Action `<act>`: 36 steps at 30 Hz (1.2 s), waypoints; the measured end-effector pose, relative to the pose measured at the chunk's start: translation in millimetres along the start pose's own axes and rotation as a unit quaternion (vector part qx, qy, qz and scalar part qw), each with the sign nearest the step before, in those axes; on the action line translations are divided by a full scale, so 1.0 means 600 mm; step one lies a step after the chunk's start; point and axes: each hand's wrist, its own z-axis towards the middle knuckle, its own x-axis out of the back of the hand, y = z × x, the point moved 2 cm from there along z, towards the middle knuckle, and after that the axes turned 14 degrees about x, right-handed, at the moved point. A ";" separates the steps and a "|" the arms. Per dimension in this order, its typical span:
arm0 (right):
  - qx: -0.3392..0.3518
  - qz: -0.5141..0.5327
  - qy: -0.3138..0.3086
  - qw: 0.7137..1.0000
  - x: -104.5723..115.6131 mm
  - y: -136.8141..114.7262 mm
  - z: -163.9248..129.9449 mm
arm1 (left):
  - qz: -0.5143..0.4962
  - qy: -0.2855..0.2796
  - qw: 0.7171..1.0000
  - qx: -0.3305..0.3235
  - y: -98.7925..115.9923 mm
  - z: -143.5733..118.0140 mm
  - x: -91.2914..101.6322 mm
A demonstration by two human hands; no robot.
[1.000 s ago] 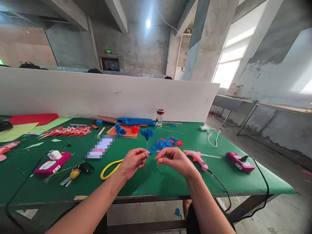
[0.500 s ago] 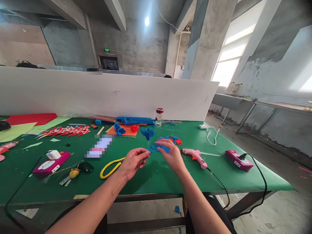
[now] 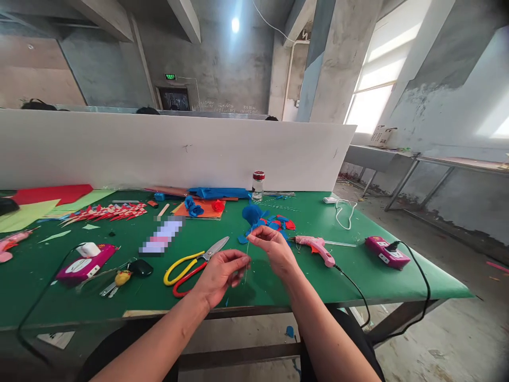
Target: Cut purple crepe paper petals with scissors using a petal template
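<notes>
Item: blue paper flower (image 3: 252, 214) on wire stem (image 3: 247, 260). My right hand (image 3: 274, 253) fingers pinch stem below bloom; left hand (image 3: 220, 275) fingers pinch its lower end. Scissors (image 3: 191, 264) left of stem, on tabletop (image 3: 278, 286).

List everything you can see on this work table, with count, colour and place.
paper flower: one, blue, on a thin wire held above the table's middle
paper petals: several, blue and red, behind the hands
scissors: one, yellow and red handles, left of the hands
glue gun: one, pink, right of the hands
jar: one, clear with red lid, by the white board
keys: one bunch, front left
table: one, green
left hand: pinching the wire low
right hand: pinching the wire higher
</notes>
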 end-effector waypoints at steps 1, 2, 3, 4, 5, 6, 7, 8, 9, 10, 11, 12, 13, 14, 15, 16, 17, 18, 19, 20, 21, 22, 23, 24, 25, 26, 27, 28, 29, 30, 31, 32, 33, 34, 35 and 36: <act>0.003 0.001 0.002 1.000 0.000 -0.001 0.000 | -0.004 0.003 1.000 0.011 -0.008 -0.010 -0.003; 0.003 0.002 0.003 1.000 0.000 -0.001 0.000 | -0.005 0.007 1.000 0.022 -0.019 -0.022 -0.006; 0.004 0.000 0.006 1.000 0.001 0.000 0.000 | -0.005 0.011 0.999 0.034 -0.032 -0.035 -0.008; 0.005 -0.004 0.010 1.000 0.001 0.000 0.000 | 0.001 0.019 0.999 0.044 -0.049 -0.049 -0.011; 0.007 -0.011 0.014 1.000 0.003 0.001 0.000 | 0.015 0.027 0.998 0.053 -0.069 -0.063 -0.013; 0.009 -0.017 0.018 1.000 0.004 0.001 0.000 | 0.035 0.038 0.997 0.061 -0.093 -0.075 -0.015; 0.012 -0.021 0.022 0.999 0.007 0.001 0.000 | 0.067 0.049 0.994 0.071 -0.120 -0.087 -0.016; 0.015 -0.023 0.025 0.999 0.009 0.002 0.001 | 0.109 0.058 0.989 0.081 -0.149 -0.096 -0.015; 0.018 -0.025 0.027 0.999 0.012 0.002 0.002 | 0.164 0.064 0.980 0.090 -0.178 -0.103 -0.014; 0.019 -0.027 0.028 0.999 0.014 0.002 0.003 | 0.238 0.064 0.963 0.107 -0.208 -0.108 -0.011; 0.021 -0.031 0.029 0.999 0.017 0.002 0.003 | 0.320 0.071 0.940 0.099 -0.233 -0.110 -0.007; 0.022 -0.036 0.029 0.999 0.019 0.003 0.004 | 0.417 0.092 0.902 0.069 -0.253 -0.111 -0.002; 0.022 -0.041 0.030 0.998 0.020 0.003 0.004 | 0.511 0.114 0.851 0.039 -0.268 -0.111 0.003; 0.023 -0.046 0.029 0.998 0.022 0.004 0.004 | 0.580 0.129 0.804 0.021 -0.279 -0.110 0.008; 0.023 -0.050 0.028 0.998 0.023 0.004 0.003 | 0.629 0.134 0.766 0.009 -0.287 -0.108 0.012; 0.024 -0.053 0.027 0.998 0.023 0.004 0.003 | 0.659 0.129 0.741 0.009 -0.292 -0.107 0.016; 0.025 -0.056 0.025 0.998 0.024 0.004 0.002 | 0.673 0.119 0.730 0.021 -0.297 -0.106 0.019; 0.027 -0.058 0.024 0.998 0.024 0.003 0.001 | 0.678 0.109 0.726 0.038 -0.302 -0.106 0.022; 0.030 -0.060 0.022 0.998 0.024 0.002 0.001 | 0.680 0.106 0.723 0.057 -0.307 -0.106 0.024; 0.032 -0.061 0.020 0.997 0.025 0.001 0.001 | 0.680 0.108 0.722 0.069 -0.313 -0.109 0.025; 0.036 -0.062 0.018 0.997 0.025 0.000 0.001 | 0.680 0.109 0.722 0.070 -0.318 -0.112 0.025; 0.039 -0.064 0.017 0.997 0.026 -0.001 0.001 | 0.679 0.105 0.723 0.065 -0.323 -0.117 0.023; 0.042 -0.065 0.017 0.997 0.027 -0.003 0.002 | 0.678 0.098 0.726 0.054 -0.324 -0.123 0.021; 0.044 -0.067 0.018 0.997 0.029 -0.006 0.003 | 0.677 0.083 0.731 0.039 -0.321 -0.131 0.018; 0.047 -0.068 0.020 0.996 0.031 -0.008 0.004 | 0.674 0.055 0.736 0.020 -0.311 -0.139 0.013; 0.049 -0.069 0.023 0.996 0.034 -0.012 0.005 | 0.668 0.020 0.744 0.000 -0.294 -0.146 0.008; 0.050 -0.069 0.027 0.996 0.037 -0.015 0.007 | 0.655 -0.017 0.754 -0.031 -0.269 -0.152 0.002; 0.052 -0.068 0.032 0.996 0.041 -0.019 0.008 | 0.636 -0.069 0.765 -0.070 -0.239 -0.155 -0.006; 0.054 -0.068 0.036 0.996 0.045 -0.022 0.010 | 0.606 -0.076 0.785 -0.103 -0.202 -0.153 -0.011; 0.056 -0.067 0.040 0.995 0.049 -0.025 0.011 | 0.577 -0.037 0.805 -0.135 -0.164 -0.143 -0.013; 0.058 -0.066 0.044 0.995 0.053 -0.028 0.013 | 0.554 0.006 0.814 -0.175 -0.128 -0.126 -0.015; 0.060 -0.066 0.048 0.995 0.057 -0.031 0.014 | 0.540 0.037 0.814 -0.211 -0.099 -0.104 -0.017; 0.062 -0.065 0.052 0.995 0.060 -0.032 0.015 | 0.546 0.044 0.802 -0.236 -0.078 -0.076 -0.021; 0.064 -0.064 0.057 0.994 0.063 -0.034 0.016 | 0.577 0.042 0.777 -0.248 -0.065 -0.044 -0.025; 0.066 -0.064 0.062 0.994 0.065 -0.035 0.017 | 0.612 0.060 0.753 -0.233 -0.059 -0.011 -0.028; 0.068 -0.063 0.068 0.993 0.068 -0.037 0.018 | 0.643 0.074 0.736 -0.201 -0.058 0.019 -0.031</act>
